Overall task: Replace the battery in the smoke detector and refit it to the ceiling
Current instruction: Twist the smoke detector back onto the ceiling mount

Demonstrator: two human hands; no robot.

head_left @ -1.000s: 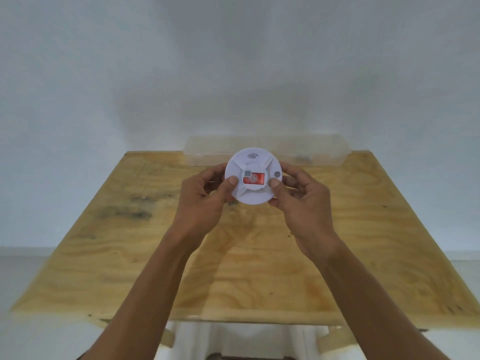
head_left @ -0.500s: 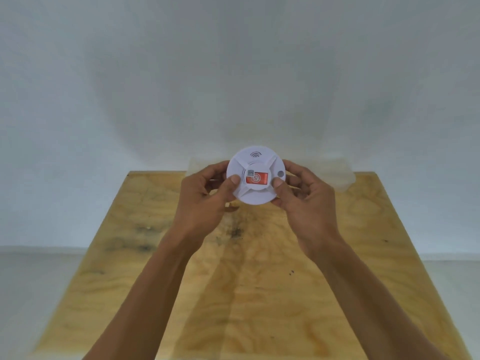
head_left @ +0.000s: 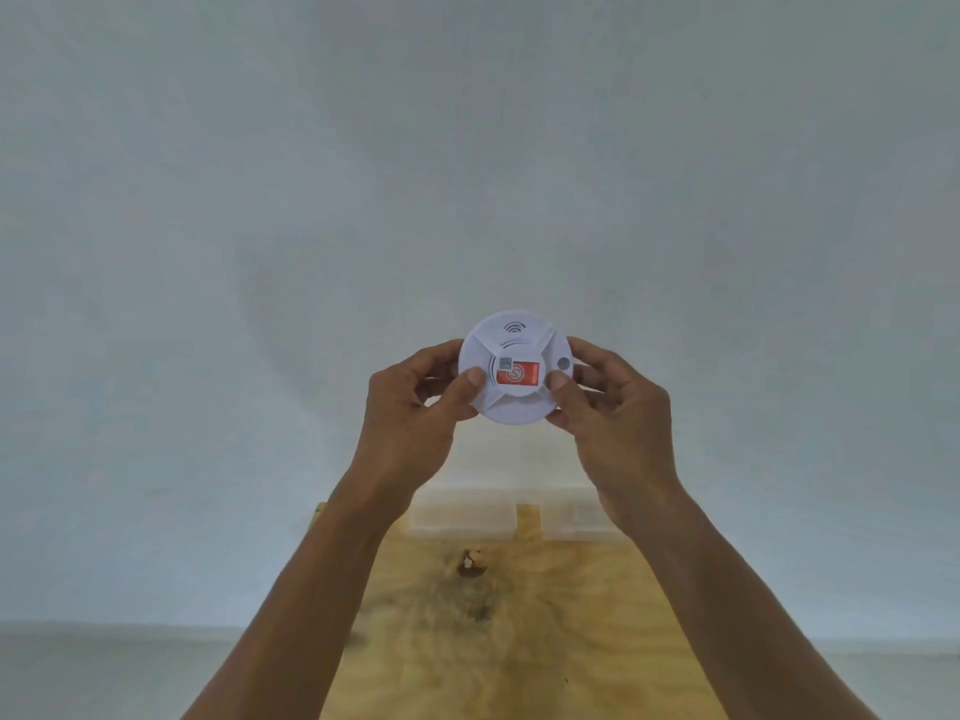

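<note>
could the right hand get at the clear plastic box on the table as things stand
Probably not yet. The right hand and left hand both grip the smoke detector, held up well above the clear plastic box. Nothing blocks the path down, but it must let go first.

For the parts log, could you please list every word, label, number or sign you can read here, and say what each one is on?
No words or numbers are legible.
Smoke detector, held in the left hand and right hand: curved-arcs signal symbol near its top edge, no text.
Red label at its centre: circular logo, any lettering too blurred to read.
Small grey square sticker beside it: possibly a code, too small to read.
</note>
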